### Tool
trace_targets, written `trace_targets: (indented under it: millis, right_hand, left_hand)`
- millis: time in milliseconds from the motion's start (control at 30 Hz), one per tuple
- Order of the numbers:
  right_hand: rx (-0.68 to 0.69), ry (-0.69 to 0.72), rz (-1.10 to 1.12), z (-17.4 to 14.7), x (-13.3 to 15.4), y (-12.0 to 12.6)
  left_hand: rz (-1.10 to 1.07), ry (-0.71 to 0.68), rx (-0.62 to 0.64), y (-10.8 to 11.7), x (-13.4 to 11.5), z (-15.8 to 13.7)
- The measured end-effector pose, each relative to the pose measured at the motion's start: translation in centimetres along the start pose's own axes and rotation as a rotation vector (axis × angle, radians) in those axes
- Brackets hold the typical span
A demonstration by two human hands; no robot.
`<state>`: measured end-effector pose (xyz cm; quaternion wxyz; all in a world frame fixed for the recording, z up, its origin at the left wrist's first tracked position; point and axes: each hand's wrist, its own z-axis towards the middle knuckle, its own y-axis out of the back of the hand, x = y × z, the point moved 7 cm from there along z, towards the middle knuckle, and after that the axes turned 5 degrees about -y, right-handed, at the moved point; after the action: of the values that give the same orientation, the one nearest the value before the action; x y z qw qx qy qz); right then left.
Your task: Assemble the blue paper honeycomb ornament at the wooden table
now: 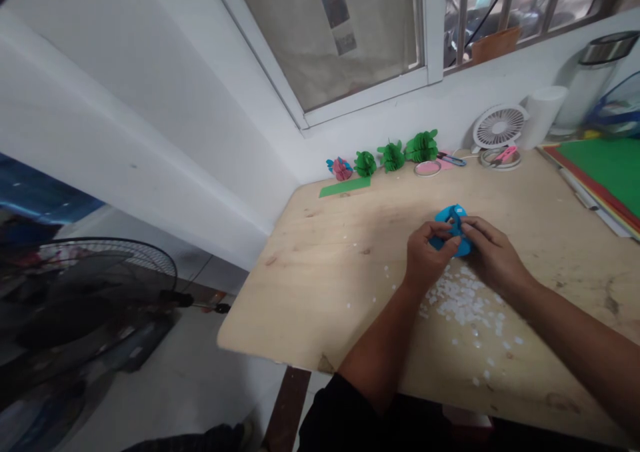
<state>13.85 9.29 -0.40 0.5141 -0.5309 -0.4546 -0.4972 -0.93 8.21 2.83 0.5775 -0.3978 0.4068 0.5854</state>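
Over the right part of the wooden table (310,265), my left hand (433,249) and my right hand (487,242) hold a blue paper piece (463,246) between them. The paper looks curved or folded, with a strip standing up at its middle. My left thumb and fingers pinch it from the left; my right fingers grip its right edge. Its underside and parts behind the fingers are hidden. Just below the hands lies a scatter of small white paper bits (465,299).
Along the wall stand several green paper figures (393,156) and a pink-and-blue one (341,168), behind a green strip (345,187). A tape roll (427,168), box cutter (451,159), small white fan (500,127) and coloured paper stack (605,172) sit farther right. A floor fan (100,292) stands left.
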Motion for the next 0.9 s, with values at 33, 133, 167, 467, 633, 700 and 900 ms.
trace_targets:
  millis: [33, 133, 167, 467, 633, 700, 900]
  right_hand:
    - [0.004, -0.003, 0.004, 0.01, 0.03, -0.01]
    - [-0.002, -0.014, 0.022, -0.07, 0.21, 0.05]
    - [-0.005, -0.020, 0.031, -0.11, 0.26, 0.06]
    - [-0.037, -0.122, 0.145, -0.15, -0.07, 0.20]
    - [-0.055, -0.137, 0.153, -0.19, 0.12, 0.37]
    - [-0.050, -0.127, 0.146, -0.21, 0.20, 0.36]
    - [-0.038, -0.106, 0.122, -0.27, 0.36, 0.29]
  left_hand:
    - [0.005, -0.005, 0.007, -0.05, -0.08, -0.04]
    - [0.015, -0.020, 0.013, -0.11, -0.29, -0.17]
    - [0.018, -0.027, 0.012, -0.10, -0.36, -0.20]
    - [0.029, -0.049, -0.003, 0.08, -0.36, -0.18]
    - [0.013, -0.056, -0.017, 0.21, -0.27, -0.03]
    - [-0.012, -0.044, -0.033, 0.31, -0.13, -0.01]
    - [-0.034, -0.032, -0.063, 0.56, 0.08, -0.02]
